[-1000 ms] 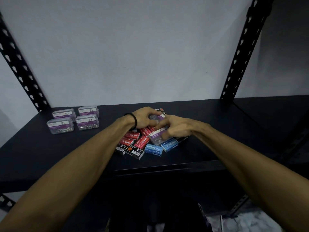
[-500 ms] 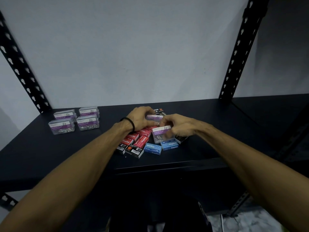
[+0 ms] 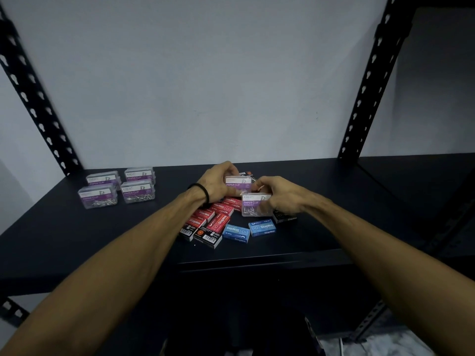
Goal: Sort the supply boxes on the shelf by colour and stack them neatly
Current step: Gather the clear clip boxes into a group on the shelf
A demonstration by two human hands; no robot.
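Supply boxes, mixed lot, on a dark metal shelf (image 3: 77,240). Sorted: four clear plastic paper-clip boxes with purple labels (image 3: 117,187), grouped at the left rear. Unsorted, mid-shelf: red cardboard staple boxes (image 3: 205,222) and two blue cardboard staple boxes (image 3: 250,230), jumbled. In hand: left hand (image 3: 216,181), fingers curled round one clear purple-labelled box (image 3: 237,182); right hand (image 3: 280,194), fingers curled round a second such box (image 3: 255,205). Step judged: extracting the purple boxes from the pile. Next calls for carrying both leftward to the sorted group and setting them squarely.
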